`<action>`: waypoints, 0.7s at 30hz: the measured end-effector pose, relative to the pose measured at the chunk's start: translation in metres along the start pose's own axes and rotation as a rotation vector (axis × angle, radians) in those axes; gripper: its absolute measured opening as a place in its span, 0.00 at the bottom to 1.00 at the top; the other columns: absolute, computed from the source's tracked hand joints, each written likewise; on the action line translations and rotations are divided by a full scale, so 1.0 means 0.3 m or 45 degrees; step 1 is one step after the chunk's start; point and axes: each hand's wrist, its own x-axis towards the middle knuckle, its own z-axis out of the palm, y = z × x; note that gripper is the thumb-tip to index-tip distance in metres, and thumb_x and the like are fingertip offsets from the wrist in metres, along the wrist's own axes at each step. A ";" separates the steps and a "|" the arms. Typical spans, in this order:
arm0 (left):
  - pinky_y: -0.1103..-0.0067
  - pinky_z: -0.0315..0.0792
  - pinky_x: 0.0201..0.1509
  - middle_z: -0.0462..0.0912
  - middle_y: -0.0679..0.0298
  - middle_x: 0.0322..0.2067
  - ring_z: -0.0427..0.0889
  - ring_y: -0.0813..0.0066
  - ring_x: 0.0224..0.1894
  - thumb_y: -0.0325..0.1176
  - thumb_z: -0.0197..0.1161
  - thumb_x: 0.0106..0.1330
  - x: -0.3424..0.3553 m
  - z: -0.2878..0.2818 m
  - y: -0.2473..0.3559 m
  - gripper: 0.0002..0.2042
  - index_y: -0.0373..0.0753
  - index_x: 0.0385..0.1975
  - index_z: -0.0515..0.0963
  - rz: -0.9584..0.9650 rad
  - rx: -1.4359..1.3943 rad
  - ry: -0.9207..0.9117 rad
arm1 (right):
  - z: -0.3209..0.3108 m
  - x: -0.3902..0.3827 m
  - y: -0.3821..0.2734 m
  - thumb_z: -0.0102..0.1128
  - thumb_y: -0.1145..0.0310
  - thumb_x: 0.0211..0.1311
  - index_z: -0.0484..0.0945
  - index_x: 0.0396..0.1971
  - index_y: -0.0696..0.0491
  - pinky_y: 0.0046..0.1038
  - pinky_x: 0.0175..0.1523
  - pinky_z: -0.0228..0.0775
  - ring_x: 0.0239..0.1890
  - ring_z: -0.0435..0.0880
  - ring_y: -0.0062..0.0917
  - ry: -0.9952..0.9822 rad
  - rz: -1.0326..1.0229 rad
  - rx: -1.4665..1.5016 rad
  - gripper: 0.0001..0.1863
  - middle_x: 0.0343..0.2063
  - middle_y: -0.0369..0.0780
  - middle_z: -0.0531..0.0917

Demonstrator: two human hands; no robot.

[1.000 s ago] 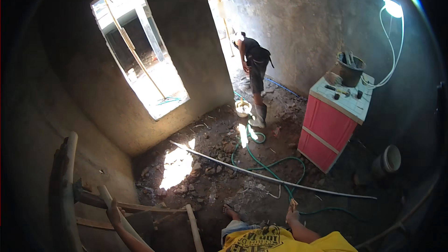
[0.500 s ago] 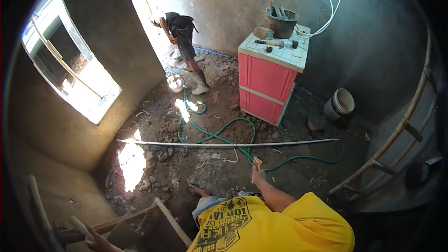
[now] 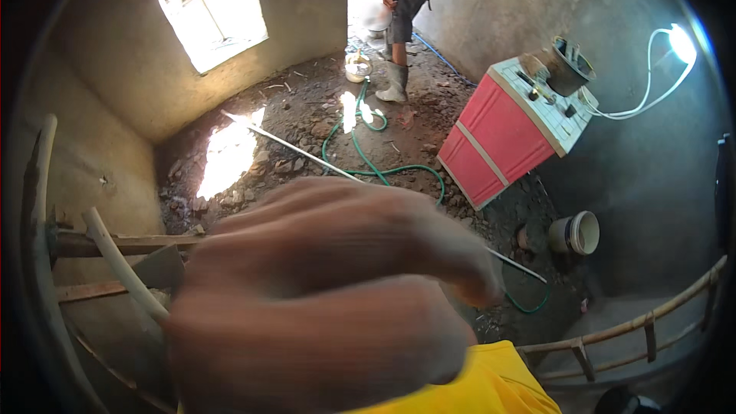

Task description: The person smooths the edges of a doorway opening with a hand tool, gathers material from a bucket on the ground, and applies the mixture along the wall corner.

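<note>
A large blurred hand, which looks like my left hand [image 3: 330,276], fills the middle of the view very close up. It seems to come in from the lower left, its fingers bent and pointing right. Motion smears the fingers, and I cannot make out anything in them. Behind it, a long thin white pole [image 3: 295,149] crosses the rubble floor, its middle hidden by the hand. A green hose [image 3: 418,169] lies in loops around the pole. My right hand is out of sight. Part of my yellow shirt [image 3: 498,376] shows below.
Beyond, a co-worker [image 3: 402,23] in rubber boots bends in the bright doorway. A pink cabinet [image 3: 498,138] stands right, with a black bucket [image 3: 563,69] and tools on top. A white bucket [image 3: 575,234] lies tilted nearby. A bamboo ladder [image 3: 652,318] leans lower right; wooden poles [image 3: 119,261] stand left.
A hand has come up close to the camera. My right hand, earlier over the hose with a small tan piece, is no longer visible. The view has turned, and the cabinet appears further right.
</note>
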 end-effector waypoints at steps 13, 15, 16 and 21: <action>0.76 0.69 0.39 0.79 0.58 0.34 0.76 0.68 0.35 0.65 0.49 0.55 0.046 -0.119 0.007 0.28 0.42 0.21 0.77 0.137 0.017 -0.113 | -0.027 0.068 0.085 0.45 0.52 0.62 0.68 0.48 0.66 0.35 0.48 0.68 0.47 0.75 0.39 0.091 -0.094 0.174 0.29 0.45 0.51 0.74; 0.75 0.66 0.40 0.80 0.60 0.34 0.75 0.68 0.36 0.65 0.50 0.56 0.009 -0.174 0.015 0.27 0.43 0.22 0.76 0.096 0.024 -0.221 | 0.004 0.131 0.095 0.46 0.52 0.62 0.67 0.49 0.66 0.35 0.48 0.67 0.47 0.74 0.39 0.115 -0.156 -0.004 0.30 0.46 0.51 0.74; 0.75 0.64 0.40 0.79 0.60 0.33 0.74 0.69 0.37 0.64 0.50 0.56 -0.016 -0.227 -0.013 0.27 0.42 0.24 0.75 0.192 0.050 -0.346 | 0.003 0.201 0.113 0.44 0.51 0.63 0.66 0.51 0.65 0.35 0.47 0.67 0.48 0.74 0.39 0.089 -0.141 0.004 0.30 0.47 0.50 0.74; 0.75 0.63 0.48 0.75 0.54 0.39 0.73 0.68 0.41 0.76 0.41 0.47 -0.289 -0.298 -0.090 0.43 0.32 0.32 0.71 -0.054 0.566 0.715 | 0.050 0.051 0.002 0.42 0.49 0.63 0.66 0.52 0.63 0.35 0.47 0.68 0.48 0.74 0.39 -0.008 -0.088 -0.050 0.31 0.49 0.49 0.73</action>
